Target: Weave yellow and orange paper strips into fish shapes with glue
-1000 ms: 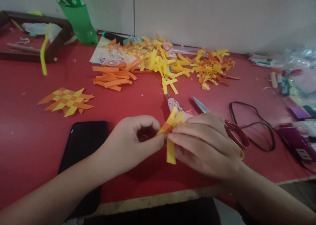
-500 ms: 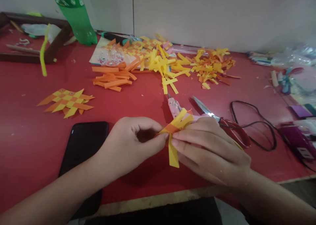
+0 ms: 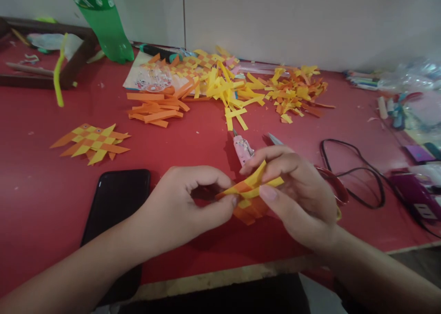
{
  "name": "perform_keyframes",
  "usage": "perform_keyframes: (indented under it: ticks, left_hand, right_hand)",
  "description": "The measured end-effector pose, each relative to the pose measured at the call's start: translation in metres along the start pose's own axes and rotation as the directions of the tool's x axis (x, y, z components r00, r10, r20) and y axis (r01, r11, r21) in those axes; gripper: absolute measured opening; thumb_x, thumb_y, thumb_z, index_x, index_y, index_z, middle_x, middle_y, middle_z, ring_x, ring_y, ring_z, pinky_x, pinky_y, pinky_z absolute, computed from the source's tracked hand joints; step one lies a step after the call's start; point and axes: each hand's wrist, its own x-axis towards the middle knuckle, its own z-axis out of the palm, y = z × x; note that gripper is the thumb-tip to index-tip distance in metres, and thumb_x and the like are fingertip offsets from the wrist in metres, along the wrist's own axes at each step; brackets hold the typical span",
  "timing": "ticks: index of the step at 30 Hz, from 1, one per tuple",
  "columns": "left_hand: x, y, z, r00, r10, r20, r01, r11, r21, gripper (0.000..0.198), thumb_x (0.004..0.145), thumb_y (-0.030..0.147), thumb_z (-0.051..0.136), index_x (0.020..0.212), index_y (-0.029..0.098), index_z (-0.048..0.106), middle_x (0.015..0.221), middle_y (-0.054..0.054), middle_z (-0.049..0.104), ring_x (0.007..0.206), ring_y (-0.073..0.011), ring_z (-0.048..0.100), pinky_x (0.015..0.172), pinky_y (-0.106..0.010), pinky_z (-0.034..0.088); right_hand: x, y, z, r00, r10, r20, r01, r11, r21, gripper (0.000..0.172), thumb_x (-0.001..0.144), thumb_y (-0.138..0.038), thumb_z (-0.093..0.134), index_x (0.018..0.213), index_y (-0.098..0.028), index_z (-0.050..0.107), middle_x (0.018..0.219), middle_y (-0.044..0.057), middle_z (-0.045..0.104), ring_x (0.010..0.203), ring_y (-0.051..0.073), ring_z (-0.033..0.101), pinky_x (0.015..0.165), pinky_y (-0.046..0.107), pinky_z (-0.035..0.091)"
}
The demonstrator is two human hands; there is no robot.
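Observation:
A small woven piece of yellow and orange paper strips [image 3: 245, 185] is held above the red table between my two hands. My left hand [image 3: 188, 199] pinches its left end between thumb and fingers. On the other side, the thumb and fingers of my right hand [image 3: 303, 199] are closed on the yellow strips. Behind the hands lies a pink glue gun [image 3: 243, 149] with a metal tip, its body partly covered by my right hand. Scissors [image 3: 339, 185] with red handles are mostly hidden behind that hand. A finished-looking woven paper fish [image 3: 94, 142] lies to the left.
A black phone [image 3: 117, 204] lies beside my left forearm. Orange strips [image 3: 156, 109], yellow strips [image 3: 223, 86] and paper scraps [image 3: 296, 91] are heaped at the back. A green bottle [image 3: 110, 29] stands near a dark wooden tray [image 3: 37, 81]. A black cord [image 3: 379, 181] loops at the right.
My right hand has turned, its thumb now in front on a yellow strip. The strip that hung down is now turned to the right, and a checkered orange and yellow part shows below.

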Motion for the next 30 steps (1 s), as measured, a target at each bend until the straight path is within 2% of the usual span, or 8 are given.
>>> perform_keyframes:
  ticks: [3, 7, 10, 12, 16, 22, 27, 30]
  left_hand:
    - [0.000, -0.002, 0.001, 1.000, -0.017, -0.004, 0.017, 1.000, -0.012, 0.010, 0.083, 0.018, 0.066, 0.073, 0.018, 0.067, 0.066, 0.006, 0.066, 0.059, -0.0054, 0.057, 0.055, -0.012, 0.043]
    - [0.000, -0.007, 0.002, 0.999, -0.047, -0.014, 0.047, 0.999, -0.013, 0.011, 0.084, 0.024, 0.068, 0.075, 0.019, 0.067, 0.066, 0.006, 0.065, 0.058, -0.0057, 0.056, 0.053, -0.013, 0.042]
    - [0.001, -0.012, -0.001, 0.990, -0.092, -0.111, 0.090, 0.996, -0.018, 0.017, 0.084, 0.031, 0.071, 0.074, 0.018, 0.065, 0.067, 0.004, 0.064, 0.061, -0.0076, 0.057, 0.055, -0.015, 0.046]
    - [0.003, -0.014, -0.003, 0.974, -0.123, -0.188, 0.114, 0.992, -0.056, 0.017, 0.082, 0.035, 0.073, 0.081, 0.018, 0.067, 0.075, 0.002, 0.068, 0.066, -0.0096, 0.062, 0.060, -0.016, 0.051]
    - [0.004, -0.016, -0.008, 0.953, -0.138, -0.268, 0.098, 0.982, -0.159, 0.016, 0.084, 0.034, 0.072, 0.091, 0.020, 0.069, 0.082, 0.001, 0.073, 0.069, -0.0110, 0.068, 0.063, -0.017, 0.056]
    - [0.005, -0.015, -0.007, 0.926, -0.118, -0.358, 0.039, 0.975, -0.219, 0.012, 0.084, 0.028, 0.074, 0.090, 0.020, 0.067, 0.077, 0.003, 0.073, 0.066, -0.0107, 0.071, 0.066, -0.018, 0.057]
    - [0.005, -0.016, -0.007, 0.918, -0.071, -0.391, -0.016, 0.976, -0.215, 0.008, 0.082, 0.023, 0.074, 0.090, 0.022, 0.072, 0.084, 0.001, 0.076, 0.077, -0.0125, 0.072, 0.073, -0.020, 0.058]
    - [0.005, -0.015, -0.009, 0.901, -0.068, -0.428, -0.001, 0.987, -0.158, 0.010, 0.081, 0.022, 0.073, 0.091, 0.021, 0.074, 0.095, -0.002, 0.077, 0.088, -0.0154, 0.072, 0.077, -0.021, 0.058]
  right_hand:
    - [0.000, 0.000, 0.002, 0.998, 0.063, -0.009, -0.061, 0.986, 0.154, 0.013, 0.089, -0.015, 0.059, 0.085, -0.025, 0.052, 0.090, 0.003, 0.061, 0.083, 0.016, 0.064, 0.062, 0.028, 0.054]
    - [0.001, 0.000, 0.001, 0.999, 0.024, -0.026, -0.020, 0.989, 0.143, 0.010, 0.089, -0.016, 0.062, 0.089, -0.025, 0.057, 0.090, 0.002, 0.064, 0.081, 0.015, 0.065, 0.065, 0.029, 0.055]
    - [0.006, 0.011, -0.005, 0.988, 0.003, -0.154, -0.001, 1.000, 0.012, 0.010, 0.089, -0.017, 0.062, 0.095, -0.026, 0.060, 0.098, 0.002, 0.068, 0.090, 0.018, 0.067, 0.078, 0.034, 0.057]
    - [0.010, 0.024, -0.014, 0.982, 0.020, -0.190, -0.058, 0.979, -0.197, 0.013, 0.088, -0.016, 0.059, 0.097, -0.025, 0.061, 0.098, 0.003, 0.070, 0.094, 0.021, 0.068, 0.084, 0.040, 0.055]
    - [0.016, 0.053, -0.037, 0.985, 0.127, 0.116, -0.028, 0.786, -0.618, 0.021, 0.084, -0.015, 0.050, 0.098, -0.021, 0.064, 0.104, 0.010, 0.072, 0.102, 0.031, 0.066, 0.089, 0.051, 0.052]
    - [0.010, 0.062, -0.049, 0.943, 0.159, 0.291, 0.090, 0.723, -0.685, 0.041, 0.077, -0.010, 0.046, 0.113, -0.021, 0.063, 0.112, 0.010, 0.069, 0.106, 0.029, 0.066, 0.091, 0.047, 0.053]
    - [0.009, 0.056, -0.034, 0.939, 0.168, 0.299, 0.089, 0.723, -0.685, 0.042, 0.071, -0.009, 0.050, 0.109, -0.021, 0.064, 0.107, 0.010, 0.068, 0.105, 0.030, 0.066, 0.086, 0.044, 0.055]
    - [0.013, 0.052, -0.034, 0.980, 0.119, 0.159, 0.029, 0.706, -0.708, 0.034, 0.072, -0.012, 0.056, 0.104, -0.020, 0.063, 0.098, 0.009, 0.071, 0.088, 0.029, 0.069, 0.074, 0.042, 0.056]
